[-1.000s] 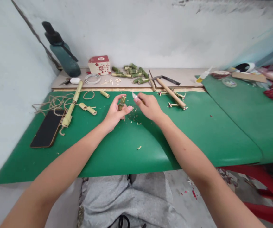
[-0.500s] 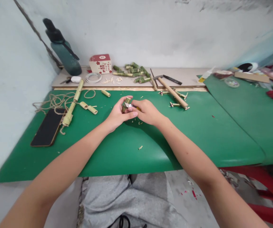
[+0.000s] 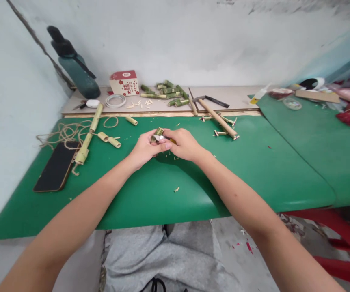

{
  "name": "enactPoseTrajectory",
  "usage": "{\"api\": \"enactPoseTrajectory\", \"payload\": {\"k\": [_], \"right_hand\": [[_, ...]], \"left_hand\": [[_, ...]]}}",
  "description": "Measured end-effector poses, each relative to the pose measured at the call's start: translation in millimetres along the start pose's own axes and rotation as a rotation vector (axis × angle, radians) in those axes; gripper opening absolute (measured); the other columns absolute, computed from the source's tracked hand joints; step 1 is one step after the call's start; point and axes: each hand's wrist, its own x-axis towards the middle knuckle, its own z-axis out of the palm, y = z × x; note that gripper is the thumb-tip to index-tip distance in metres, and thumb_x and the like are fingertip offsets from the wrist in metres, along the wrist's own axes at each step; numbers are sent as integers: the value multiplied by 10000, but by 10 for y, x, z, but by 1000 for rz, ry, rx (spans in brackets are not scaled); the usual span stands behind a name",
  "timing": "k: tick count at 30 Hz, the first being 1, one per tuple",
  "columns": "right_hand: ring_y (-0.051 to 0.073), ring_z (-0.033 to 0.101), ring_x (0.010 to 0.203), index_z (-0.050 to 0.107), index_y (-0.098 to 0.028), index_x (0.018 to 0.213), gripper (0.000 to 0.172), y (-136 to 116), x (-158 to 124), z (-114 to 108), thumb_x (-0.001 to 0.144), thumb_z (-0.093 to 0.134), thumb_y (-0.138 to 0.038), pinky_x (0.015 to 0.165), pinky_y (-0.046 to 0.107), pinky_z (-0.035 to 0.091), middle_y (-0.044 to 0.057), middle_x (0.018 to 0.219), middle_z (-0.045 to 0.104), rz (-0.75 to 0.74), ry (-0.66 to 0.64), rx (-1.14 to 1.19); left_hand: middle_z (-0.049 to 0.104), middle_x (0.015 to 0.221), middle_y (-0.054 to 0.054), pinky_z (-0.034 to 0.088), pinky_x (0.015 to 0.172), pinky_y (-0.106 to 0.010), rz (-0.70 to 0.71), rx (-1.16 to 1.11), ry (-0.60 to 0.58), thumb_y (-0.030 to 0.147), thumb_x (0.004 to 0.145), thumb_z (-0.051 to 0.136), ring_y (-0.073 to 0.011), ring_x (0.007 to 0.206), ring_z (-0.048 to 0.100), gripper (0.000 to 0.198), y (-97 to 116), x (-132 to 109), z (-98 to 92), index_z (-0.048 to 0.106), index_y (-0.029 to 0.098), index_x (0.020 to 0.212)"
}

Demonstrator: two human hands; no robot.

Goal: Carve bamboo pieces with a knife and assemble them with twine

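Observation:
Over the middle of the green mat (image 3: 254, 170), my left hand (image 3: 143, 149) is closed round a short green bamboo piece (image 3: 157, 132), held upright. My right hand (image 3: 184, 144) is closed on a small knife (image 3: 160, 138) whose silver blade lies against the bamboo piece. Both hands touch each other just above the mat. Small bamboo shavings (image 3: 177, 189) lie scattered on the mat under and in front of the hands.
A black phone (image 3: 56, 167), twine (image 3: 67, 132), a long bamboo stick (image 3: 89, 134) and cut bamboo rings (image 3: 111, 140) lie at left. A hammer (image 3: 216, 117), green bamboo pieces (image 3: 169, 91), a red-white box (image 3: 124, 83) and a dark bottle (image 3: 76, 71) sit behind.
My right hand brought the knife from apart and to the right over to the bamboo piece; the blade now rests on it. The hands are together and slightly lower.

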Motion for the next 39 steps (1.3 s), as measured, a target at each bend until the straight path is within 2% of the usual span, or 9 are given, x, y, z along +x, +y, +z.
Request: {"api": "enactPoseTrajectory", "payload": {"k": [7,10,14,16,18,21,24,30,39], "right_hand": [[248,654,781,731,-216,1155,427,-90,-42,56,1072,461,-537,653,314,275,98,933,789,84,100,-136],[244,639,758,707,-214,1092,378,-102,-19,98,1059,486,-519,641,321,241,101,927,782,107,158,-186],[204,533,647,597,-231,883,457,28,66,102,1102,375,-564,627,325,236,61,755,682,230,408,-139],[192,478,622,532,-245,827,509,131,89,66,1105,337,-623,625,328,242,37,693,609,260,540,-116],[184,432,607,486,-254,801,540,212,84,24,1088,336,-686,620,329,240,19,660,550,246,580,-97],[169,384,587,448,-257,787,552,233,49,-6,1072,336,-717,609,324,233,-1,634,496,192,508,-33],[160,376,579,441,-254,782,511,160,36,13,1068,372,-672,611,321,229,-12,625,475,130,401,5],[167,430,597,531,-233,821,304,75,46,61,1016,465,-457,629,317,236,3,645,519,54,161,-7],[161,425,599,628,-208,896,328,87,24,12,1036,464,-454,649,312,248,13,665,570,42,123,-9]], "left_hand": [[490,604,89,228,472,-232,55,-6,17,365,463,1092,-48,518,355,685,103,-1,13,716,164,1001],[497,617,78,255,502,-236,92,14,66,386,469,1089,-64,556,399,649,86,14,18,710,163,946],[444,581,82,215,499,-242,101,110,138,501,583,1033,-58,539,333,565,32,-6,101,743,148,917],[439,576,90,206,489,-242,44,113,114,516,589,1027,-56,525,322,622,11,-30,155,751,140,1001],[408,573,111,202,476,-239,-20,58,84,504,575,1037,-52,506,306,714,2,-46,182,723,145,1107],[327,584,141,203,466,-227,-47,-32,82,476,569,1047,-44,496,268,792,13,-41,139,675,168,1196],[304,601,143,223,465,-215,-20,-83,107,444,541,1063,-43,512,264,799,38,-10,48,662,182,1180],[396,654,111,275,462,-206,9,-100,130,399,495,1080,-49,539,333,808,22,30,-4,661,201,1157],[451,671,96,309,474,-207,15,-70,94,371,523,1073,-50,532,368,775,-15,26,0,660,228,1163]]}}
